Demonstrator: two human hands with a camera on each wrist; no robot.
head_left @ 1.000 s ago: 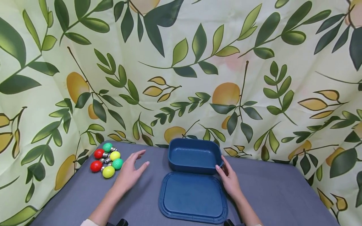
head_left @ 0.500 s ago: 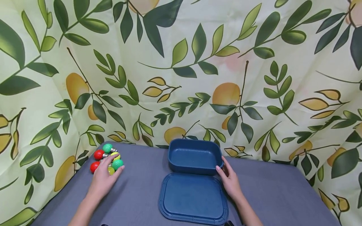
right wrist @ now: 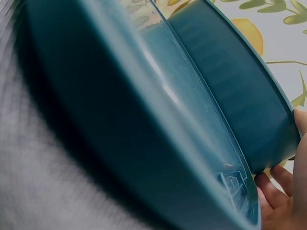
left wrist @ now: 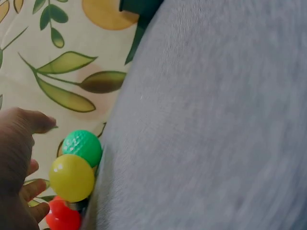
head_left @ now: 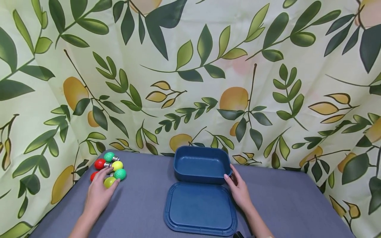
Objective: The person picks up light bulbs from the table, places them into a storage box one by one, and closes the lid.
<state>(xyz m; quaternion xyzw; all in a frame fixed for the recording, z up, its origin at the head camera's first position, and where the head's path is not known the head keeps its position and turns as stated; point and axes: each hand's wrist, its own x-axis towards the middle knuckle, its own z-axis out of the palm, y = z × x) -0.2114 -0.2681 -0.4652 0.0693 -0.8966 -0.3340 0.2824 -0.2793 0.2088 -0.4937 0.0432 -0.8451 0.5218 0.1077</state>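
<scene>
My left hand reaches over a cluster of small light bulbs, its thumb and fingers spread around the nearest yellow bulb. In the left wrist view a gap shows between the thumb and that yellow bulb. Beside it lie a textured green bulb and a red bulb, the red one partly covered by my fingers. At the right end of an uncovered dark blue box, my right hand grips the corner, thumb at the near rim and fingers around the outer side.
A matching blue lid lies flat in front of the box. Farther back in the cluster are another yellow bulb, a red bulb and a green bulb. A leaf-patterned cloth hangs behind the grey table.
My left hand has moved left from beside the bulbs to over them, and its fingers are now around the front yellow bulb. The right hand stays at the box. The head view has shifted slightly.
</scene>
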